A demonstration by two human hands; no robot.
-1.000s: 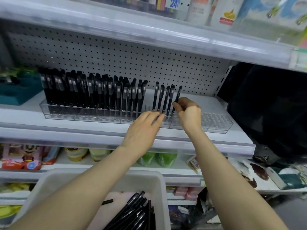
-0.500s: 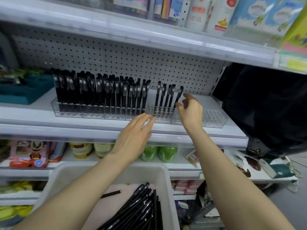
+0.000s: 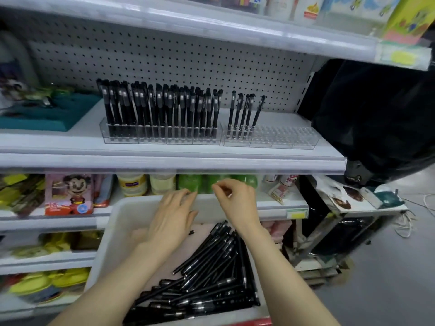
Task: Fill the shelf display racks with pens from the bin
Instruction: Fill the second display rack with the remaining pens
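Two clear display racks stand side by side on the middle shelf. The left rack [image 3: 162, 137] is packed with upright black pens. The right rack [image 3: 282, 137] holds several pens [image 3: 244, 114] at its left end, and its other holes are bare. Below, a white bin [image 3: 122, 222] holds a heap of black pens [image 3: 211, 274]. My left hand [image 3: 171, 220] hovers over the bin's far end, fingers relaxed, holding nothing. My right hand [image 3: 235, 203] hangs beside it over the bin's far rim, fingers loosely bent, also holding nothing.
A teal tray [image 3: 47, 114] sits at the left of the middle shelf. Bottles and toy packs [image 3: 68, 194] fill the shelf under it, just behind the bin. A dark bag [image 3: 372, 114] hangs to the right of the shelving. The upper shelf edge [image 3: 211, 27] overhangs the racks.
Both hands have dropped from the right rack down to the bin. The right hand let go of the pen it set in the rack. The view tilted downward.
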